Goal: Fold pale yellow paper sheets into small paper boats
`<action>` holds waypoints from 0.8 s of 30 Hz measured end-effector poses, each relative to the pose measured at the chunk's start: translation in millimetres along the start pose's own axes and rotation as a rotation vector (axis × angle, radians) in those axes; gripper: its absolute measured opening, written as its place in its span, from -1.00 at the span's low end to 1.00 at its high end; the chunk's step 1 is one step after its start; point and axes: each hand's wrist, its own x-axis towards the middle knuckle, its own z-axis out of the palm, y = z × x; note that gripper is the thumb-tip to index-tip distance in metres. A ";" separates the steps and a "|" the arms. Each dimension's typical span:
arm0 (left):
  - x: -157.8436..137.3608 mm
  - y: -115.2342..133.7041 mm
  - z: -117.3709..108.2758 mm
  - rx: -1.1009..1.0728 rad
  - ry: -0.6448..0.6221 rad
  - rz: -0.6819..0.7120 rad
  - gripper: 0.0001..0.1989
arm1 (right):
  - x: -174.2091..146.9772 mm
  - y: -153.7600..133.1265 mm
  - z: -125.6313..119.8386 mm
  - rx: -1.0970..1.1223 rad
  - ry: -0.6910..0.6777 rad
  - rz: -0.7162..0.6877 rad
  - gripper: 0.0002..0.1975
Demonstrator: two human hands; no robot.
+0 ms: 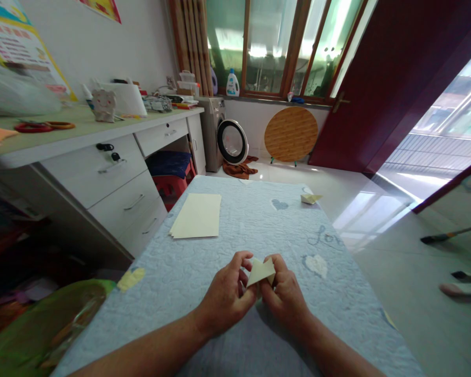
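Observation:
A small piece of folded pale-yellow paper [261,271] is held between my two hands above the near part of the table. My left hand [231,288] pinches its left side, the thumb at the lower edge and the fingers curled behind. On the other side my right hand [284,290] grips the paper with thumb and fingers. Pointed flaps show at the top; the underside is partly hidden by my thumbs. Farther off, a stack of flat pale-yellow sheets [198,215] lies to the left, and a folded paper piece [311,199] rests near the far right corner.
A light-blue quilted cloth [251,225] covers the table. Left of it are a green bin [55,319] and a white desk [98,183]. A washing machine [212,131] with its door open stands beyond, near a round wooden tabletop [291,134]. A person's foot shows at right.

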 end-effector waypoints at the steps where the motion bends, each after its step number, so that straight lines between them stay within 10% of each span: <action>1: 0.7 0.6 -0.4 0.011 -0.009 -0.012 -0.54 | -0.2 0.3 -0.3 0.005 0.001 0.000 -0.89; 11: 4.9 2.0 -5.9 0.006 0.032 -0.065 -0.58 | 2.3 4.3 -7.3 0.163 0.046 0.085 -0.87; 24: 8.3 7.6 -5.8 -0.294 -0.228 -0.109 -0.64 | 3.4 2.7 -10.2 0.107 0.086 0.056 -0.75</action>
